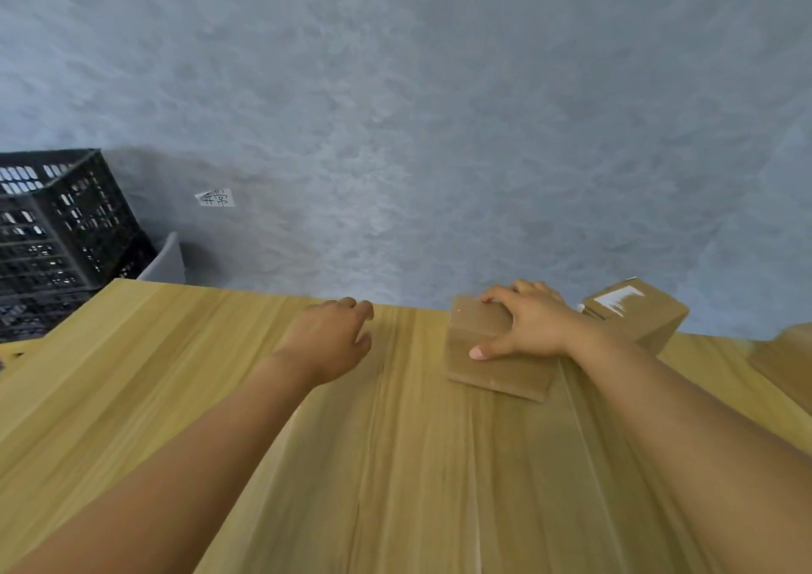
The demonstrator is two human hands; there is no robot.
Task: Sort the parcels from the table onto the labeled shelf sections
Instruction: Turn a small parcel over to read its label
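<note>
Two brown parcels are fully in view on the wooden counter, both near its far edge, and the corner of a third brown thing shows at the right border, too cut off to name. The right hand lies on top of the nearer parcel: its fingers curl over the far edge and the thumb presses the top close to the near edge, so the hand holds the box between them. This parcel is directly under the fingers, and its long axis seems to run away from the person, toward the wall. The second parcel stands just beyond the right wrist, to the right of the fingers, and carries a white label whose writing is too blurred to read. The left hand hovers over bare wood, well to the left of the held parcel, with loosely curled fingers that hold nothing. I judge the right hand is the one to lift this box, since it is already on it. On the grey wall, far beyond the left fingers, a small paper tag shows handwritten characters; I cannot read them with certainty. Black crates are stacked at the far left. No shelf is visible.
</note>
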